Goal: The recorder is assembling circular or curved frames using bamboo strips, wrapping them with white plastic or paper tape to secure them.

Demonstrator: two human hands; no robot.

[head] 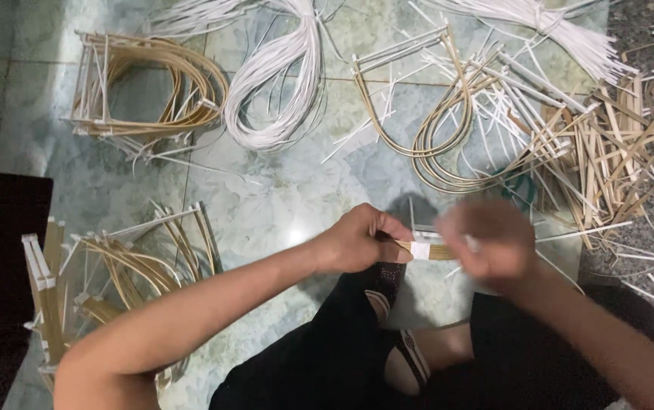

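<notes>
1. The left hand (357, 239) is sitting at the centre of the frame, closed and pinching one end of a thin bundle of bamboo strips (437, 251) between thumb and fingers.
2. A band of white tape (420, 250) is wrapping the bundle just right of the left fingertips.
3. The right hand (488, 241) is lying right of centre, blurred, with its fingers curled at the bundle's other end; whether it is gripping the bundle or only the tape I cannot tell.
4. The bundle is running level between the two hands, above the person's knees in black trousers (319, 357).
5. A bent, taped bamboo frame (152, 83) is lying on the tiled floor (281, 197) in the upper left.
6. A loop of white strips (278, 83) is lying at the upper centre.
7. Curved bamboo hoops (433, 144) are lying in the upper right, beside a loose heap of cut strips (615, 159).
8. More taped frames (114, 266) are lying at the lower left, near the left forearm.
</notes>
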